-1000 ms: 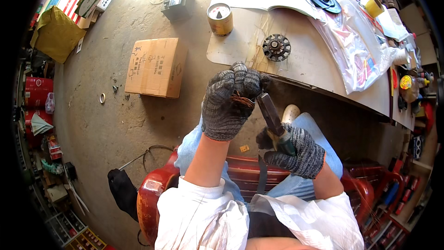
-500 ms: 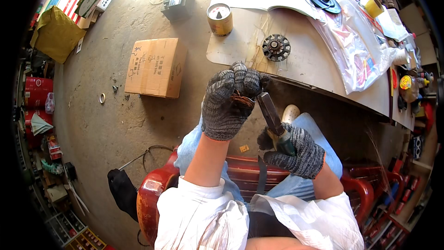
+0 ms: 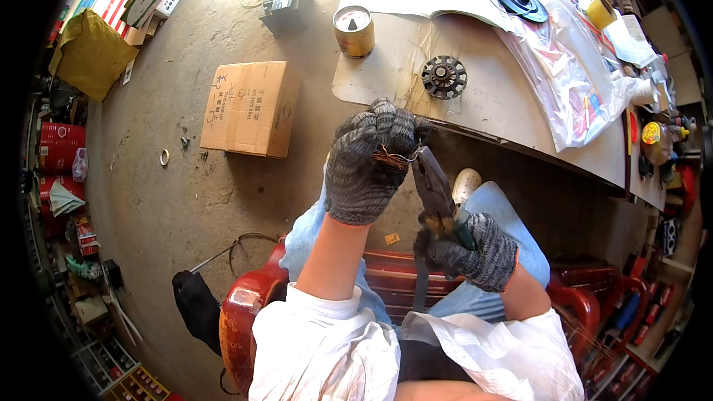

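1. A low table [image 3: 520, 115] runs across the far side, its pale top bent by the lens, strewn with paper and clear plastic sheeting [image 3: 572, 67].
2. A red plastic chair [image 3: 245, 304] sits under the person, whose blue-trousered knees point toward the table.
3. A cardboard box [image 3: 252, 108] lies on the concrete floor to the left, well apart from the hands.
4. The left hand [image 3: 368, 167], in a grey knit glove, is raised in front of the table edge and curled tight round a small bundle of copper wire [image 3: 388, 157].
5. The right hand [image 3: 471, 249], gloved the same, is closed firmly on the handles of a pair of pliers [image 3: 434, 189], lower and to the right of the other hand.
6. The pliers' nose points up to the copper wire; whether it actually bites the strands I can't quite make out.
7. A tin can [image 3: 353, 30] stands upright at the table's near-left corner.
8. A dark toothed disc [image 3: 444, 76] lies flat on the table just beyond the left hand.
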### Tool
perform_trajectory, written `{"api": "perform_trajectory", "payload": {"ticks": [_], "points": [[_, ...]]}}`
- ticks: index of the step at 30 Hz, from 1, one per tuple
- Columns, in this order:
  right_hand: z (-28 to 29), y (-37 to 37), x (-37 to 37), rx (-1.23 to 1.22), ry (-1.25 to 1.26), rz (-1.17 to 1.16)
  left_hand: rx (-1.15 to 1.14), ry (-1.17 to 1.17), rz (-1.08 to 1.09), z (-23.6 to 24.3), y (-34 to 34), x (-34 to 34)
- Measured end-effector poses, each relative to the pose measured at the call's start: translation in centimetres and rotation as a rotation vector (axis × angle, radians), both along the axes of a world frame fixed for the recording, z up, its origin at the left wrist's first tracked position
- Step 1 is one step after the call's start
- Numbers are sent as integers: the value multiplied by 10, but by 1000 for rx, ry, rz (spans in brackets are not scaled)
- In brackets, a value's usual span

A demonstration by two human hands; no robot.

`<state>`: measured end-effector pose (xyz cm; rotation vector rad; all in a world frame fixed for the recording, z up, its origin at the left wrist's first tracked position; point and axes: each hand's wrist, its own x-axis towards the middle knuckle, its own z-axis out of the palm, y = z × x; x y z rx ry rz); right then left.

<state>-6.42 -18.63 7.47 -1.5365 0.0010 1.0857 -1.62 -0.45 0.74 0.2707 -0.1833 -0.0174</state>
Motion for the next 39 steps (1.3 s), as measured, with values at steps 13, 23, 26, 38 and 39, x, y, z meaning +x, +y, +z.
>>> {"api": "perform_trajectory", "payload": {"ticks": [13,23,26,38,39], "points": [[-32,-7,-5,131,-271,-93,237,-88,130,-2,1,2],[-28,-7,-3,40,-363,-113,662,-266,404,12,-7,4],[-31,-9,-3,3,-375,-109,777,-308,471,13,-7,6],[-29,-9,-2,-31,-455,-136,832,-530,595,4,-13,11],[-30,-9,-1,-38,-474,-126,834,-535,592,3,-13,12]]}}
